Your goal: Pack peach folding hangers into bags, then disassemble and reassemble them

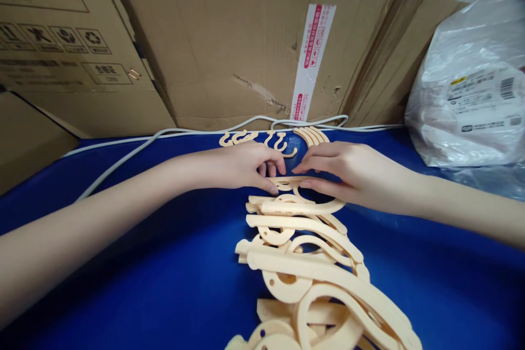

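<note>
A long stack of cream plastic folding-hanger pieces runs toward me over the blue surface, with curved arms and round holed ends overlapping. At its far end, my left hand has its fingers curled and its thumb at the left end of a hanger piece. My right hand reaches in from the other side, thumb and fingers around that piece's right end. Its fingers partly hide the piece. Just beyond my hands lie several loose cream hooks and a small row of curved cream strips.
Cardboard boxes stand along the back and left of the blue surface. A white cable lies along the boxes' foot and loops at the left. Clear plastic packaging with a label sits at the right.
</note>
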Demonstrator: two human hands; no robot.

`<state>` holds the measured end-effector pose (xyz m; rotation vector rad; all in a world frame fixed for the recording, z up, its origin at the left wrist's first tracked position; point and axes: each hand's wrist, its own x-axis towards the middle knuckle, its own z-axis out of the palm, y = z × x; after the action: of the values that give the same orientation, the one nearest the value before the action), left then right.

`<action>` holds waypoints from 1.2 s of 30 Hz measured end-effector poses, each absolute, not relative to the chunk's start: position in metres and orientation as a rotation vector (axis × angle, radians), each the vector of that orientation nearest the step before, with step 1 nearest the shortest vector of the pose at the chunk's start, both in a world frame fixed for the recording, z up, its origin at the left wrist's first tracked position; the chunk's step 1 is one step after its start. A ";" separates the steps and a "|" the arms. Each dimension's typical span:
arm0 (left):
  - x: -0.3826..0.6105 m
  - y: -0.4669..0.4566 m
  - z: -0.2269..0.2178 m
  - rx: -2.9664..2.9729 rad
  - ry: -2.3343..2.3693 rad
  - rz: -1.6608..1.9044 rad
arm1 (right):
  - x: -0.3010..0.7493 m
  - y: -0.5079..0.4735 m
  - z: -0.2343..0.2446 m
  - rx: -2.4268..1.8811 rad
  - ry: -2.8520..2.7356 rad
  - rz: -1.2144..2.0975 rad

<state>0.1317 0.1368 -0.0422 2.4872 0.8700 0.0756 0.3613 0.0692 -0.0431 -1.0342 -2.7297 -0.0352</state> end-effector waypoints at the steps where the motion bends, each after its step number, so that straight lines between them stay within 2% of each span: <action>1: 0.131 0.137 -0.043 2.475 0.871 0.080 | 0.359 0.072 -0.044 -1.055 -2.737 -0.029; 5: 0.133 0.135 -0.040 2.376 0.862 0.106 | 0.352 0.083 -0.041 -1.209 -2.747 0.093; 10: 0.136 0.133 -0.024 2.124 1.015 0.152 | 0.354 0.099 -0.029 -1.194 -2.689 0.618; 12: 0.138 0.132 -0.020 2.012 1.090 0.200 | 0.355 0.103 -0.024 -1.163 -2.637 0.711; 20: 0.149 0.132 -0.022 1.920 1.095 0.498 | 0.347 0.103 -0.011 -1.258 -2.400 0.315; 28: 0.157 0.128 -0.006 1.909 1.193 0.874 | 0.335 0.106 0.003 -1.371 -2.331 -0.329; 36: 0.158 0.132 -0.003 2.041 1.149 1.037 | 0.329 0.115 0.009 -1.244 -2.214 0.015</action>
<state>0.1584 0.1324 -0.0034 2.0408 1.1486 1.0372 0.3290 0.1146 0.0094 -1.2443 -2.2142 0.0152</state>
